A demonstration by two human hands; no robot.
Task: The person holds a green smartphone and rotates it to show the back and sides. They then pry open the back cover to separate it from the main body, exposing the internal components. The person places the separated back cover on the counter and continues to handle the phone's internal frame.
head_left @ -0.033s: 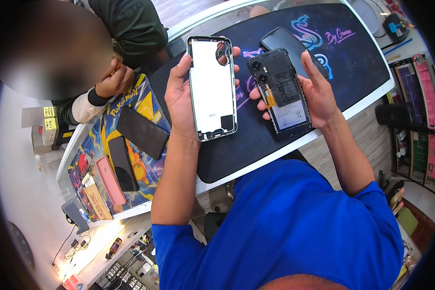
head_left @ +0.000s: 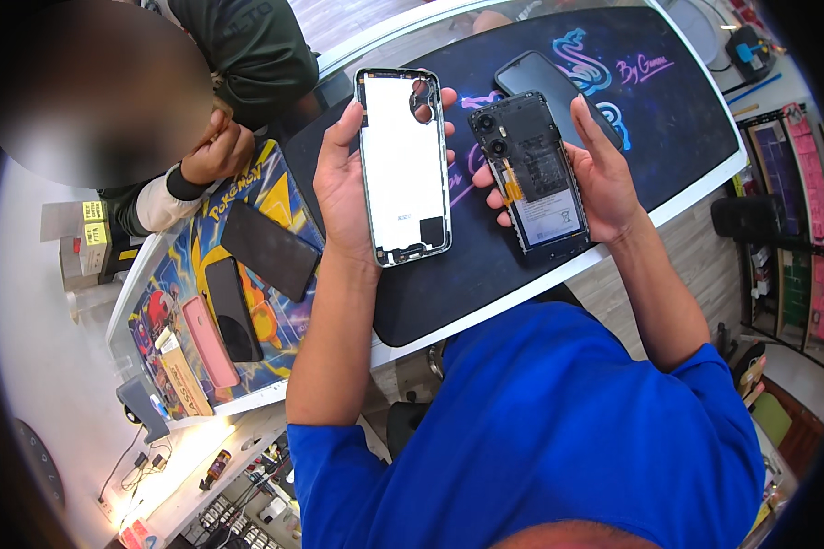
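My left hand [head_left: 343,188] grips a phone back cover [head_left: 401,174] by its sides, its white inner face turned up and its camera cut-outs at the top right. In my right hand [head_left: 604,188] is an opened phone [head_left: 533,178], its battery, camera modules and orange flex cable bare. The thumb presses the phone's right edge, and fingertips show at its left edge. Both pieces are held side by side over a black mat [head_left: 458,284], apart from each other. Behind the opened phone, a dark phone [head_left: 558,91] lies on that mat, partly covered by it.
On a colourful mat [head_left: 288,201] at the left lie a dark flat device [head_left: 270,250], a black phone [head_left: 233,311], a pink phone case [head_left: 210,340] and a narrow box [head_left: 185,380]. Across the counter, a person's hand [head_left: 218,154] is raised, the sleeve resting near that mat.
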